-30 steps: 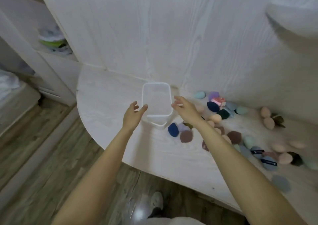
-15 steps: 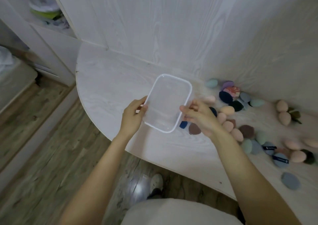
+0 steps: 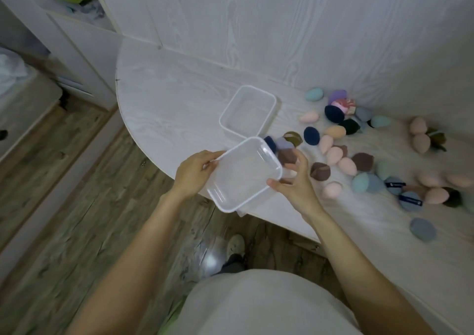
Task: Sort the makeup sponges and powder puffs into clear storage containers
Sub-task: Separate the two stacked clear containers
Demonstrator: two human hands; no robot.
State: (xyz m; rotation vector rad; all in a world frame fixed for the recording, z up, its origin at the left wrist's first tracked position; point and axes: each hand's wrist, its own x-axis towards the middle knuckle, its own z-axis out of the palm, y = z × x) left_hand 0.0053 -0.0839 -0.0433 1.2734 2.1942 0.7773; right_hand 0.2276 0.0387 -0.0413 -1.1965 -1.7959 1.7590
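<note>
So the clear container (image 3: 246, 174) that sat on the table (image 3: 164, 109) a second ago is now lifted off a second one (image 3: 247, 111), which stays near the back edge. Left hand (image 3: 195, 173) grips its left rim, right hand (image 3: 295, 183) pinches the right corner over the front edge. Sponges and puffs (image 3: 341, 139) lie scattered toward the right.

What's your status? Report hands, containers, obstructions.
Left hand and right hand grip lifted clear container. Second clear container on table, empty. Sponges and puffs unsorted at right. Nothing blocking.
</note>
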